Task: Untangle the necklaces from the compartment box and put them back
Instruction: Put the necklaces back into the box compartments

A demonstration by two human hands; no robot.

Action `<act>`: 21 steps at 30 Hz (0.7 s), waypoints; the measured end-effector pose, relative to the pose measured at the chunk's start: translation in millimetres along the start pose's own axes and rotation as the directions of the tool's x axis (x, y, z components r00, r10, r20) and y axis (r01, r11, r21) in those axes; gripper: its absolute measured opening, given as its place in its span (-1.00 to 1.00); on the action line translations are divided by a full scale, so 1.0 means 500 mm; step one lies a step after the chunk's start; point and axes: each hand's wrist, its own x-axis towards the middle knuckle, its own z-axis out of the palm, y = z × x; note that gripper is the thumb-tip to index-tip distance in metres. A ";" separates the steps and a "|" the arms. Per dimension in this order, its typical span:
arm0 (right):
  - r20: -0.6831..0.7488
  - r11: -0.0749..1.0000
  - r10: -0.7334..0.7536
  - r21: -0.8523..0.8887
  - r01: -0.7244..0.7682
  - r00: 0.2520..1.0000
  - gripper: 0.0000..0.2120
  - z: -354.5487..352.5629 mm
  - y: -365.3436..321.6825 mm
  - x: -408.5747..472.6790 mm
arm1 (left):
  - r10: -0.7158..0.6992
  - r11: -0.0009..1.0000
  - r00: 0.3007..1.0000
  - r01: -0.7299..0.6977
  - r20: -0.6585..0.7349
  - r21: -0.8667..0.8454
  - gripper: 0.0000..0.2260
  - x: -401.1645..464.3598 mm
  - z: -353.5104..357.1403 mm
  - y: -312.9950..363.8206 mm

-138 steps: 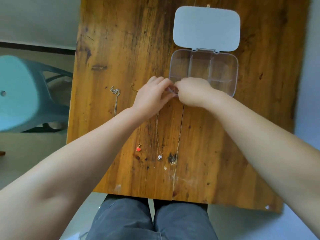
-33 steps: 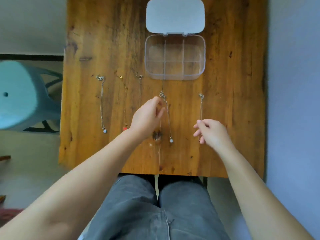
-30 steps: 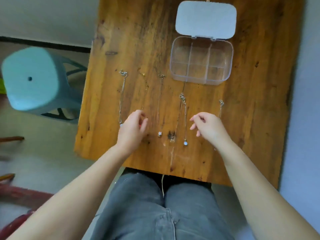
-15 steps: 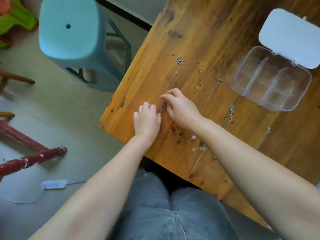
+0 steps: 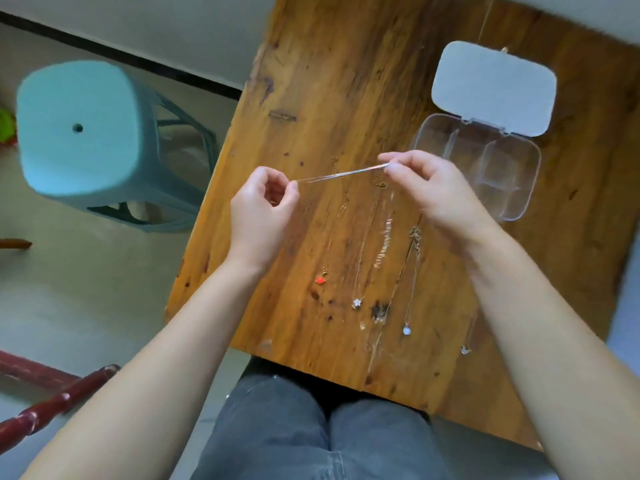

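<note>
A thin silver necklace (image 5: 341, 175) is stretched taut above the wooden table (image 5: 311, 84), pinched at one end by my left hand (image 5: 261, 211) and at the other by my right hand (image 5: 429, 188). Under it several necklaces lie straight on the wood: one with a red pendant (image 5: 321, 280), one with a star pendant (image 5: 357, 302), one with a pale round pendant (image 5: 406, 330), and one partly hidden by my right arm (image 5: 465, 349). The clear compartment box (image 5: 519, 202) stands open at the right, its white lid (image 5: 493, 86) folded back.
A teal plastic stool (image 5: 83, 133) stands on the floor left of the table. A dark red wooden bar (image 5: 52, 400) lies at the lower left. My knees in grey trousers (image 5: 311, 438) sit under the table's near edge.
Both hands went to the leftmost necklace on the table, pinched it and lifted it; it now hangs stretched between them. The camera view swung back to the right.
</note>
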 end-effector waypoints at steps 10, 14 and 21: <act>-0.280 0.835 0.310 0.537 -0.119 0.909 -0.86 -0.124 0.040 0.125 | 0.185 0.983 0.941 -0.178 0.284 -0.048 -0.91 0.122 0.316 0.152; -0.261 0.808 0.374 0.562 -0.174 0.890 -0.81 -0.111 0.054 0.156 | 0.178 0.973 0.908 -0.219 0.380 0.067 -0.82 0.145 0.340 0.146; -0.332 0.986 0.146 0.127 -0.110 0.932 -0.77 -0.043 0.067 0.047 | 0.147 0.967 0.931 -0.206 0.334 0.148 -0.92 0.052 0.192 0.063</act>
